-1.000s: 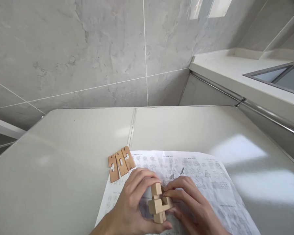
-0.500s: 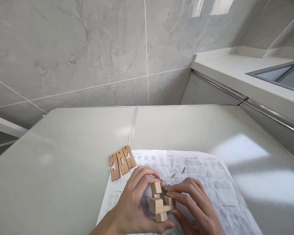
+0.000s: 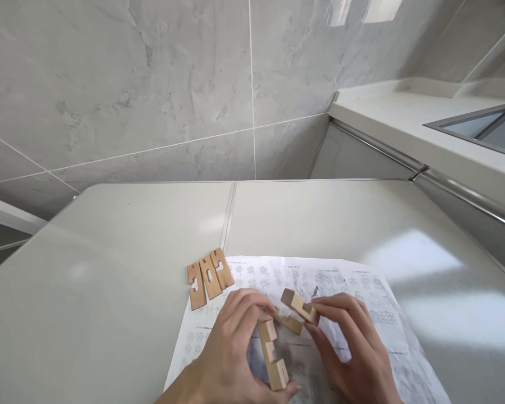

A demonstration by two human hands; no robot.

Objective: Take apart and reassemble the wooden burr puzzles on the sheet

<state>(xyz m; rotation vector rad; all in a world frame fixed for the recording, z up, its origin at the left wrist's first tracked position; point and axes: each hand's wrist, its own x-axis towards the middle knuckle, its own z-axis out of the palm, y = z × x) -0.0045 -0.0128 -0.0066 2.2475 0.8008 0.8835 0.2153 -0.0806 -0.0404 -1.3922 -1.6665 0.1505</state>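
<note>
Over a printed paper sheet [image 3: 387, 336], my left hand [image 3: 231, 348] is closed around a notched wooden puzzle piece [image 3: 270, 350], thumb at its lower end and fingers at its top. My right hand [image 3: 353, 342] pinches another notched wooden block [image 3: 297, 302] between thumb and fingertips, tilted and apart from the left one. Between the hands, a flatter wooden piece [image 3: 292, 324] shows just below the right block. One end of it lies by my left fingertips; whether they touch it I cannot tell.
Several flat wooden pieces marked with numbers [image 3: 210, 276] lie at the sheet's upper left corner. All rest on a white table [image 3: 130, 252] with a seam. Behind stands a grey tiled wall [image 3: 151, 84]; a white counter [image 3: 387, 112] is at the right.
The block in my right hand has come away from the left-hand piece and moved up and right. The left-hand piece now shows its notches alone.
</note>
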